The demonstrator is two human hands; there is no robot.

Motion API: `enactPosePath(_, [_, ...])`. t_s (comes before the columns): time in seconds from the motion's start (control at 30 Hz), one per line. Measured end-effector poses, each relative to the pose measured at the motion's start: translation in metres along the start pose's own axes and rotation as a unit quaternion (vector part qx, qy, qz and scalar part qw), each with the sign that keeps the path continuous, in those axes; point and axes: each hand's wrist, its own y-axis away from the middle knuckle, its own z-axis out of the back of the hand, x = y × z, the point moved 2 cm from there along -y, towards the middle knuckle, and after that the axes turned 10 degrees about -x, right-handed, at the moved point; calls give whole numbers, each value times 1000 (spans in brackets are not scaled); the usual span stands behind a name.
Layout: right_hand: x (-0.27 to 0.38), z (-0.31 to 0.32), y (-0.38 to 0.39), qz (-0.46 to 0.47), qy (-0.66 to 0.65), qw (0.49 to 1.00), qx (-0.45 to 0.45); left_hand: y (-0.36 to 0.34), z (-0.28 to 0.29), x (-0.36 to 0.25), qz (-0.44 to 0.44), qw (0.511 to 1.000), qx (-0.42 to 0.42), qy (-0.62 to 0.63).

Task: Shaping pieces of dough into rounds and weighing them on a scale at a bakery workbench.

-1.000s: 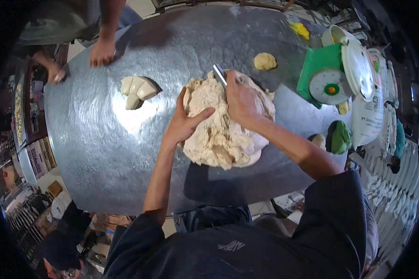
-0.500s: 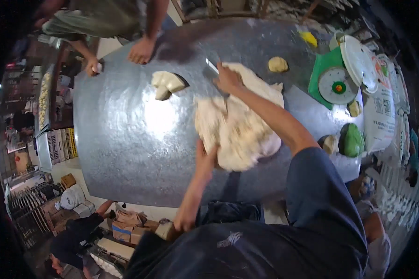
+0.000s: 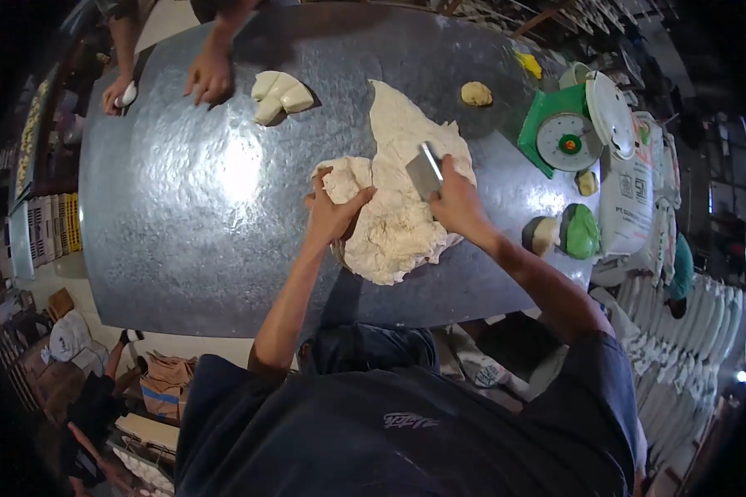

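On the steel table (image 3: 182, 248), the left hand (image 3: 333, 211) now clamps its fingers on the near-left lobe of the dough mass (image 3: 398, 207), which has stretched longer toward the far side. Rightward, the right hand (image 3: 456, 203) grips a metal scraper (image 3: 425, 170), blade now standing on the dough's middle.

This is a working bakery's production room. A big metal-topped table (image 3: 182, 215) carries a great mass of dough (image 3: 398, 207), beside a green dial scale (image 3: 568, 137), stacked flour sacks (image 3: 638, 199) and bread crates (image 3: 54, 224).
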Motion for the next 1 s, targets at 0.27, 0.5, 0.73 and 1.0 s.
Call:
enactPosePath(0.27, [52,-95,-45,51,39,997,-51,-12,2,41,7,979,-99,177])
enactPosePath(0.5, [51,-149,-91,71,9,995,-74,48,25,35,48,945,-139,293])
enactPosePath(0.73, [12,-60,-24,-114,-418,860,-271,183,95,83,214,911,-237,261])
enactPosePath(1.0, [-10,-32,87,-8,23,999,-23,42,49,-5,-132,954,170,-210])
